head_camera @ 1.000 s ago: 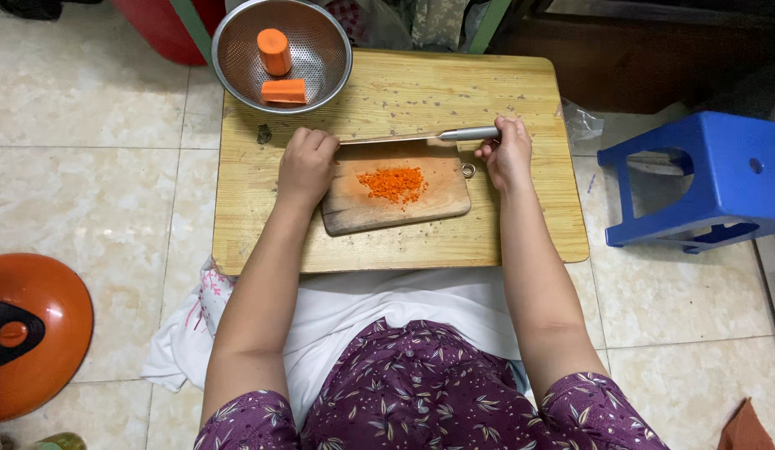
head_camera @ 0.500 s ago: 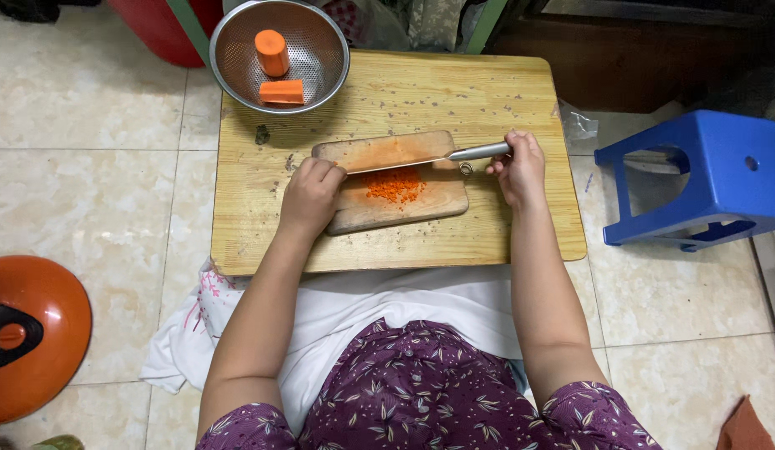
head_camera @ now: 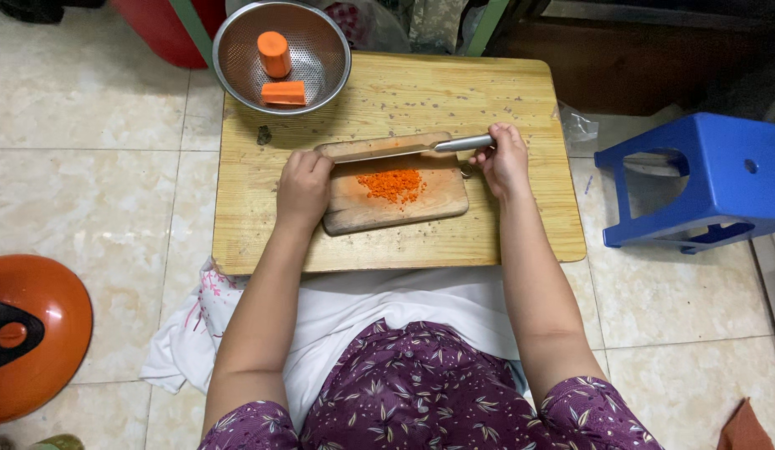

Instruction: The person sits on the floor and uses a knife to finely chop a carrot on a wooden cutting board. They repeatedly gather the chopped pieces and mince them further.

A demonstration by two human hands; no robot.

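carrot bits (head_camera: 392,185) on board (head_camera: 396,208), strainer (head_camera: 237,75) behind

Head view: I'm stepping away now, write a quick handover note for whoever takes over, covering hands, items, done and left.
Right hand grips the knife by its metal handle, blade lying across the far edge of the cutting board.
Left hand rests on the board's left end.
Done: a small pile of minced carrot sits mid-board.
Left: two uncut carrot chunks in the metal colander on the wooden table.
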